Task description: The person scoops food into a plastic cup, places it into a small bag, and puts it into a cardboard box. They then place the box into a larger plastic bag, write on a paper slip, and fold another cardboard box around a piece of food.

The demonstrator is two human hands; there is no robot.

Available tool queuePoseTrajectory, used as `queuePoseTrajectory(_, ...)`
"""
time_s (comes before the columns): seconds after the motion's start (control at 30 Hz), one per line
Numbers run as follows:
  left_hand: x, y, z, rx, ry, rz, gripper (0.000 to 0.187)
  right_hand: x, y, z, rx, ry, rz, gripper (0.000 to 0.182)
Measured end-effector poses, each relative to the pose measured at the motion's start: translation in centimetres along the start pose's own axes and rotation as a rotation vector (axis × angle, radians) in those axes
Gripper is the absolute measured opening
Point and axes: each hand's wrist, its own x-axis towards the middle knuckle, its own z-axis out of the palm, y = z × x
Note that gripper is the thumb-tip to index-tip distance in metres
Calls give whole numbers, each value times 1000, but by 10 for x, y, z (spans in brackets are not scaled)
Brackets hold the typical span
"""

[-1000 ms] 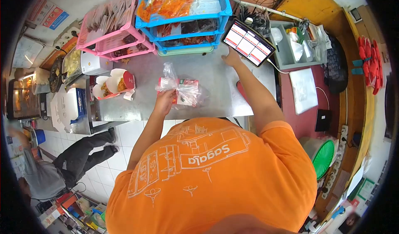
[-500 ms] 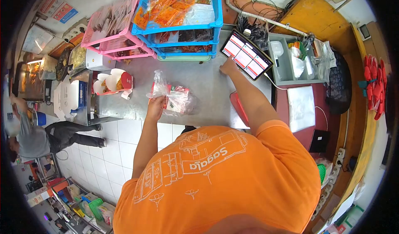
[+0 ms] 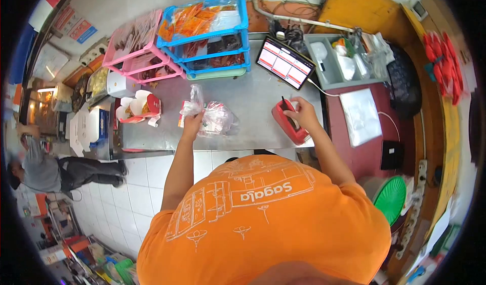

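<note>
Gripping the gathered neck of a clear plastic bag (image 3: 218, 119), the left hand (image 3: 191, 125) is closed near the front edge of a steel counter (image 3: 250, 97), left of its middle. The bag looks light, soft and slippery, its thin film crinkling around a red-and-white item that seems stiffer; the twisted neck is the surest hold, with a palm underneath if the film stretches. Toward the counter's front right corner, the right hand (image 3: 306, 115) curls over an open red case (image 3: 282, 121) with something dark poking up; whether its fingers pinch anything, I cannot tell. The case seems fairly firm, best taken by its long sides. A lit tablet (image 3: 285, 62) leans near the back right corner. Along the back edge stand a blue 3-tier rack (image 3: 202, 39) and a pink rack (image 3: 132, 57), with open food cartons (image 3: 155, 105) toward the left edge. Beyond, 1 other person (image 3: 40, 161) stands on white floor tiles (image 3: 142, 188).
</note>
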Motion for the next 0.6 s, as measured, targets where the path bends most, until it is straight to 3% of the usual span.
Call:
queuePoseTrajectory(0.07,1,-2,-2,74,31,56,23,-46,19,-12,54,87,87,38)
queuePoseTrajectory(0.13,-2,-1,-13,2,20,-207,24,-92,36,-14,117,175,180,36)
queuePoseTrajectory(0.33,-29,-21,-17,-8,-16,85,23,-244,28,22,253,345,343,31)
queuePoseTrajectory(0.4,-59,-18,-18,29,32,290,19,-297,45,45,257,316,311,32)
queuePoseTrajectory(0.47,-90,-23,-24,-98,-56,303,17,-351,44,48,311,194,382,37)
queuePoseTrajectory(0.53,-131,-27,-28,-26,-180,183,18,-398,41,36,293,151,397,39)
queuePoseTrajectory(0.6,-165,-39,-20,199,-268,290,20,-439,48,19,283,249,455,39)
